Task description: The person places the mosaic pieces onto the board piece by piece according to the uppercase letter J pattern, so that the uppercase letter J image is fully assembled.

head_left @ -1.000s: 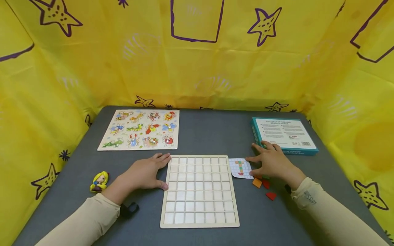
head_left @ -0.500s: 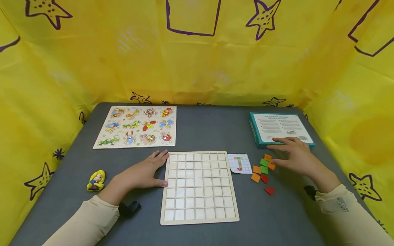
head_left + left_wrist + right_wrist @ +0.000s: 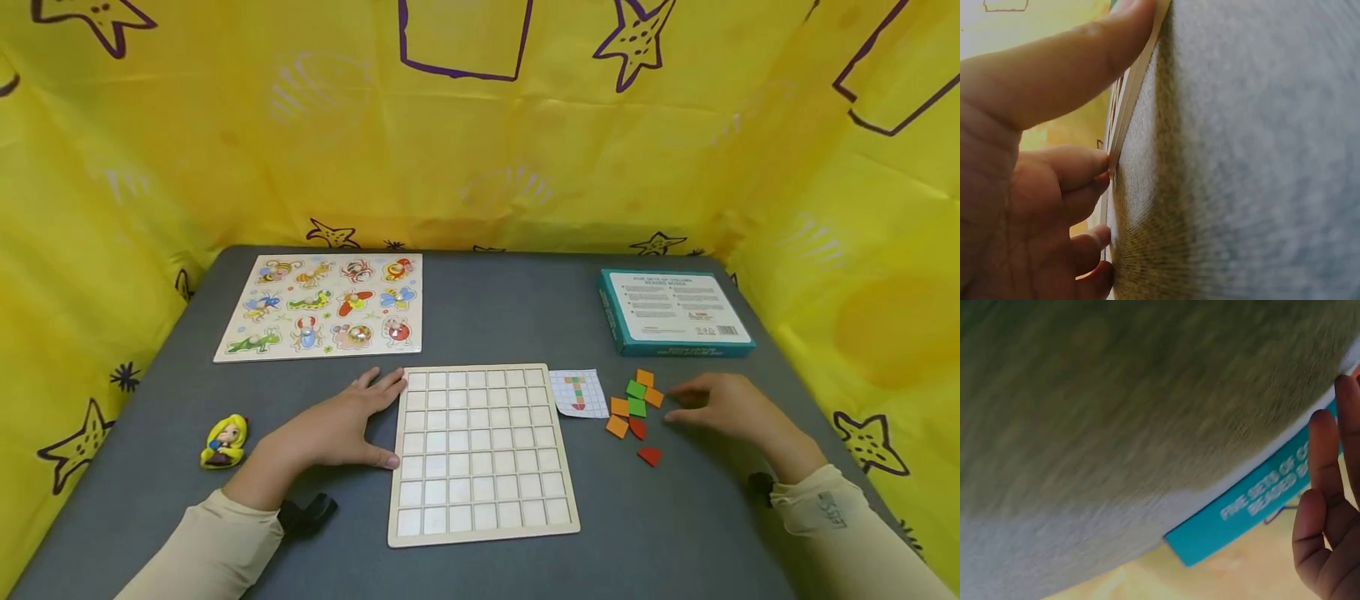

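A pale wooden grid board (image 3: 480, 454) lies flat on the dark table, its squares bare. My left hand (image 3: 341, 425) rests at its left edge; the thumb touches the rim and the fingertips lie at the upper left corner. In the left wrist view the fingertips meet the board's edge (image 3: 1125, 112). My right hand (image 3: 723, 408) holds nothing and hovers or rests just right of the loose tiles, fingers loosely bent. These are several orange square tiles (image 3: 617, 427), two green ones (image 3: 636, 389) and two red rounded pieces (image 3: 649, 456). A pattern card (image 3: 579, 393) touches the board's right side.
A teal box (image 3: 678, 308) lies at the back right, its side print visible in the right wrist view. At the back left is an insect peg puzzle (image 3: 322, 308). A yellow-haired figurine (image 3: 224, 442) sits left of my left arm. Yellow cloth walls surround the table.
My right hand has drawn back rightward from the card and tiles, uncovering the green and orange tiles. My left hand has stayed at the board. The whole view has shifted slightly.
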A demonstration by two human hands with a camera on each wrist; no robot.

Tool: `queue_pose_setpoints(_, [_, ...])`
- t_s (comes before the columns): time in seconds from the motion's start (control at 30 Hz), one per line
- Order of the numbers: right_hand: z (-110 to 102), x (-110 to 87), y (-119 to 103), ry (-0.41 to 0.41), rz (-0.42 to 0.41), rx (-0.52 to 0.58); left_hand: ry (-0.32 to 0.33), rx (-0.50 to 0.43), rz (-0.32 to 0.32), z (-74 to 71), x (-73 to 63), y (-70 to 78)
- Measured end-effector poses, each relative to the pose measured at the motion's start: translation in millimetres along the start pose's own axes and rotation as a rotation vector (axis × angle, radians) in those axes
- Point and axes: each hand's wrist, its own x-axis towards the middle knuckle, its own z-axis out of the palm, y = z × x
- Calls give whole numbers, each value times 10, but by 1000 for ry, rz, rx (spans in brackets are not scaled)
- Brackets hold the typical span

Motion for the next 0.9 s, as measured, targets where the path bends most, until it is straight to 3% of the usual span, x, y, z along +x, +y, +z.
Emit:
queue_pose_setpoints(0.13, [65, 42, -56, -27, 27, -4, 7, 15, -16, 0, 4, -3])
queue_pose_setpoints(0.4, [124, 110, -76, -2, 66, -50, 11, 2, -26, -14, -10, 12])
queue_pose_setpoints(0.63, [186, 134, -118, -28, 70, -48, -24, -31, -94, -22, -97, 29])
queue_pose_setpoints(0.8, [118, 105, -169, 29, 50, -61, -22, -39, -110, -39, -74, 58])
queue_pose_setpoints(0.9, [56, 129, -318, 69, 6, -55, -6, -36, -107, -64, -23, 74])
